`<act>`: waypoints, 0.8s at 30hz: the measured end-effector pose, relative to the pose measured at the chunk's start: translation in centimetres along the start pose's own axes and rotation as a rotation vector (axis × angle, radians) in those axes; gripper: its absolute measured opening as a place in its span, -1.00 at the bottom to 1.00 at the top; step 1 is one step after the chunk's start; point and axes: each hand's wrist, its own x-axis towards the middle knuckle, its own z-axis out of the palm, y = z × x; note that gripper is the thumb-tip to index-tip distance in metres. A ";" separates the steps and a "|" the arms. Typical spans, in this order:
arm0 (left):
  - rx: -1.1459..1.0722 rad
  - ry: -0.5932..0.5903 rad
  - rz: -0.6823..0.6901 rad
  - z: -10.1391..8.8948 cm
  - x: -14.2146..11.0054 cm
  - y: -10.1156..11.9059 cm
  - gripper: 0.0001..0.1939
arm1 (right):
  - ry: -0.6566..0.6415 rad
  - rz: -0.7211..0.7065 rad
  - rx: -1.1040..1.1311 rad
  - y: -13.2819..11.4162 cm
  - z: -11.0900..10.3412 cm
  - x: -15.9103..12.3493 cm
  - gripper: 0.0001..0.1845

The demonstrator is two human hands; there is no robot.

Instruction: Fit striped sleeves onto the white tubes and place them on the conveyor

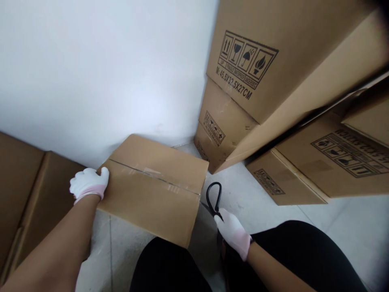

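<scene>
A closed cardboard box [152, 190] with clear tape along its top seam sits on the floor in front of me, close to the wall. My left hand [89, 183], in a white glove with a pink cuff, grips the box's left edge, thumb on the top and fingers down the side. To the right of the box, my gloved right hand [230, 229] is closed around a black loop-handled tool, possibly scissors. Its looped handle [214, 198] sticks out ahead of the fingers; the rest is hidden by the hand.
Printed cardboard boxes [243, 61] are stacked against the wall [100, 69] at the back right. More boxes [304, 178] stand at the right, and others [45, 207] at the left. My black-clad knees [167, 269] are close to the near box. Grey tiles [127, 247] cover the floor.
</scene>
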 end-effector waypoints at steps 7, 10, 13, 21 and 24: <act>0.052 -0.212 0.087 -1.8 2.6 -0.8 -0.31 | -0.019 -0.051 0.027 0.8 -0.9 2.4 -0.79; 0.059 -0.245 0.096 -1.6 2.4 -1.3 -0.38 | 0.003 -0.097 0.019 1.5 -2.2 3.5 -0.79; 0.077 -0.242 0.061 -1.1 1.9 -1.7 -0.39 | 0.048 -0.116 0.017 1.9 -3.2 4.1 -0.81; 0.067 -0.267 0.024 -0.9 1.5 -1.9 -0.43 | 0.105 -0.098 0.026 2.3 -2.3 5.4 -0.83; 0.055 -0.267 0.007 -0.8 1.6 -2.0 -0.43 | 0.111 -0.089 0.035 2.6 -2.0 5.1 -0.82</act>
